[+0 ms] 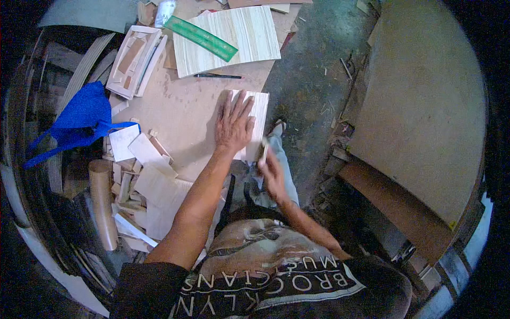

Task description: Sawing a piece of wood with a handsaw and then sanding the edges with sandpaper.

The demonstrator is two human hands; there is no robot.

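Note:
A small rectangular board (259, 114) with pale striped wood grain lies at the right edge of the worktable (180, 114). My left hand (235, 123) rests flat on it, fingers spread. Close to the board's lower right edge, my right hand (272, 173) is closed on a small pale flat piece (264, 149). Motion blurs that piece, so I cannot make out its kind or whether it touches the board. Farther back lie a larger striped panel (252, 37), a green ruler (202, 38) on it, and a dark pen (218, 76) just in front.
Wood offcuts (154, 196) and a brown cylinder (102, 204) are heaped at the left. A blue bag (87, 114) hangs beside the table, near a shallow wooden tray (133, 61). Large brown sheets (419, 106) stand at the right, with scraps along the floor (313, 80).

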